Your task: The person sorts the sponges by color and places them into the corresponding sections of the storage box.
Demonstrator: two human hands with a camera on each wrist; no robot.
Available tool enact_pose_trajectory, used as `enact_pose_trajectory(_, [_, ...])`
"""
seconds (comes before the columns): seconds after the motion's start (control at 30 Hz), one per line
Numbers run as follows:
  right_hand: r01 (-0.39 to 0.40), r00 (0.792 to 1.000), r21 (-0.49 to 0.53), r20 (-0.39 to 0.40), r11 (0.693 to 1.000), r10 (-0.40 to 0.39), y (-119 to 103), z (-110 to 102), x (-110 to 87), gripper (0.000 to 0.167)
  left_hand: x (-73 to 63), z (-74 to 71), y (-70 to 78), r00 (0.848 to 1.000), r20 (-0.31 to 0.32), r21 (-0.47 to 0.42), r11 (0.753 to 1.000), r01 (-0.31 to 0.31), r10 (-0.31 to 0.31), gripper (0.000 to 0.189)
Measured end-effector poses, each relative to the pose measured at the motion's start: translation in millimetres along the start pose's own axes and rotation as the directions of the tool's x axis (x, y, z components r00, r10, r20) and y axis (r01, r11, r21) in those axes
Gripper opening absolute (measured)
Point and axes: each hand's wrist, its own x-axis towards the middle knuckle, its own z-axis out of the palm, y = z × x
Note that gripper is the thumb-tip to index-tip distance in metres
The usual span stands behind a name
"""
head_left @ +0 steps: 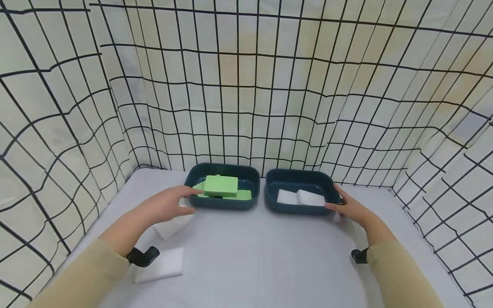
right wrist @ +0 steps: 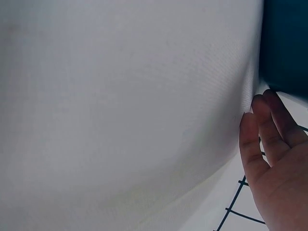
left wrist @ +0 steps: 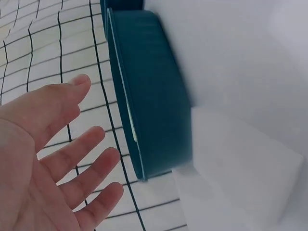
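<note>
The left bin [head_left: 221, 204], dark teal, holds several green sponges [head_left: 221, 185], one stacked on top. Beside its left end is my left hand [head_left: 167, 205], fingers spread and apart from the wall in the left wrist view. Inside the matching right bin [head_left: 294, 209] lie white sponge-like blocks [head_left: 311, 198]. My right hand [head_left: 352, 208] is at that bin's right end, thumb near the front corner. In the right wrist view, its extended fingers [right wrist: 274, 118] reach the lower edge of the bin. Nothing shows between the fingers of either hand.
Left of centre on the white-covered table [head_left: 262, 265] lie white blocks [head_left: 165, 265], partly behind the left forearm. Black wire grid [head_left: 236, 87] encloses the back and both sides. The two bins stand side by side near the back grid.
</note>
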Motion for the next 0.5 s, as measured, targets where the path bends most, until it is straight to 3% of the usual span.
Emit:
enact_pose_trajectory(0.37, [-0.013, 1.000, 0.007, -0.007, 1.000, 0.013, 4.9, 1.3, -0.8, 0.106, -9.7, 4.0, -17.9, 0.996, 0.047, -0.019, 0.997, 0.080, -0.079, 0.059])
enact_pose_trajectory(0.5, [-0.005, 1.000, 0.000, -0.008, 1.000, 0.005, 2.8, 1.7, -1.3, 0.105, -10.9, 4.9, -27.1, 0.988, 0.079, 0.008, 0.991, 0.136, -0.137, 0.062])
